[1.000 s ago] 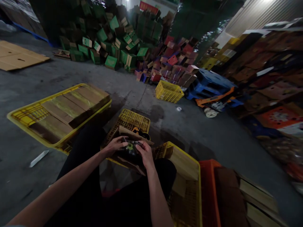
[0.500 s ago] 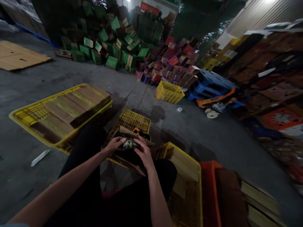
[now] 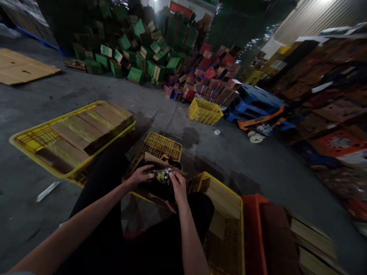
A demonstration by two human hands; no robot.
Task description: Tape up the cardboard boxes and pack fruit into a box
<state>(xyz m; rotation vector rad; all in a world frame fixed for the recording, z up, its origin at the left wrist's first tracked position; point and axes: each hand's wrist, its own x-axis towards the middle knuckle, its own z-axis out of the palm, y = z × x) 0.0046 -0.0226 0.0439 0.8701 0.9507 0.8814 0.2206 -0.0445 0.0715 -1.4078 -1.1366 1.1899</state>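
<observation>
Between my hands is a small clear plastic bag (image 3: 162,175) with something yellow-green inside; the contents are too dark to name. My left hand (image 3: 141,175) grips its left end between thumb and fingers. At the other end, my right hand (image 3: 178,184) pinches the plastic. Right under the bag is an open cardboard box (image 3: 156,199) with its flaps spread, its inside dark. It rests on an upturned yellow crate (image 3: 164,143). Just behind the box lies an orange and black tool (image 3: 169,160), partly hidden.
At the left stands a yellow crate (image 3: 43,160) with taped cardboard boxes (image 3: 83,128). A yellow crate (image 3: 242,229) holding cardboard and a red crate (image 3: 254,236) flank my right knee. Farther off are another yellow crate (image 3: 205,111), an orange pallet jack (image 3: 263,120) and heaped green boxes (image 3: 135,75).
The bag has turned and shifted slightly right, showing more of its yellow-green contents. My right hand has moved from lying over it to pinching its right end.
</observation>
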